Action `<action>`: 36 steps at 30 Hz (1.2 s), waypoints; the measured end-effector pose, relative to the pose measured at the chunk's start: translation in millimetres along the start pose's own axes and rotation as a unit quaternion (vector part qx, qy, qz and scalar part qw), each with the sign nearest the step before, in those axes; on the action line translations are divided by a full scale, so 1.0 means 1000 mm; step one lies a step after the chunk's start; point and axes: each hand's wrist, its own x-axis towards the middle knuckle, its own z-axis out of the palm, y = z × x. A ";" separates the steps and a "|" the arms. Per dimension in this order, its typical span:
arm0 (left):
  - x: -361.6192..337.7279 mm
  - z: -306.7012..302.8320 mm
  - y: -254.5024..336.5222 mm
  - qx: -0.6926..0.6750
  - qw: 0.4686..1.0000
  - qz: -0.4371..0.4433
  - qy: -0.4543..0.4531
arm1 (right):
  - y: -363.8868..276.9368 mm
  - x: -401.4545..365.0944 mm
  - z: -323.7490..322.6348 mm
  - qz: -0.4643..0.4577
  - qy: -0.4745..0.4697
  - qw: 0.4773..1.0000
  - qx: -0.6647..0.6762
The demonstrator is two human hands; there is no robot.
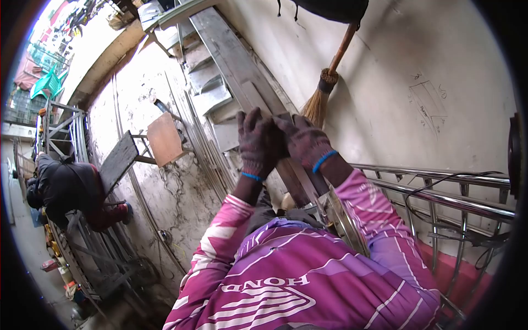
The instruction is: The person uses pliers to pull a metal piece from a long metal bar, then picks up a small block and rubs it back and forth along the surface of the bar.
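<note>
My left hand (257,144) and my right hand (306,142) are close together in front of my chest. Both wear dark knitted gloves with blue cuffs. The fingers are bent and point away from me, with the right fingertips against the left hand's thumb side. A narrow grey metal strip (254,95) runs up to the hands from beyond and lines up with the gap between them. What the fingers close on is hidden and I cannot tell what it is. Behind them slopes a long grey metal plank (217,41) beside metal steps (213,99).
A straw broom (318,104) hangs against the wall at right. Shiny metal railings (440,184) with a black cable run along the right. At left, a person in dark clothes (71,187) bends over metal frames. A brown board (164,139) and long thin bars lie on the floor.
</note>
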 end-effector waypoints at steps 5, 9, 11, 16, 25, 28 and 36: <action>-0.067 -0.008 0.058 -0.005 0.998 -0.068 -0.007 | -0.004 -0.081 -0.003 -0.020 0.044 0.999 0.008; -0.038 -0.013 0.041 0.012 0.997 -0.068 -0.023 | -0.004 -0.050 -0.005 -0.024 0.039 0.999 0.014; -0.015 -0.007 0.011 0.002 0.998 -0.056 -0.018 | 0.009 -0.009 0.005 -0.056 0.052 0.997 -0.017; 0.065 0.002 -0.060 0.066 0.997 0.004 -0.025 | 0.000 0.106 0.013 0.027 -0.018 0.998 -0.048; 0.065 0.003 -0.060 0.075 0.996 0.017 -0.039 | -0.017 0.092 0.004 0.077 0.003 0.997 -0.007; 0.020 -0.004 -0.019 0.051 0.997 0.014 -0.061 | -0.009 0.023 0.000 0.057 0.005 0.998 0.017; -0.042 -0.008 0.023 -0.033 0.999 -0.039 -0.013 | -0.004 -0.062 0.027 -0.013 0.155 0.986 0.054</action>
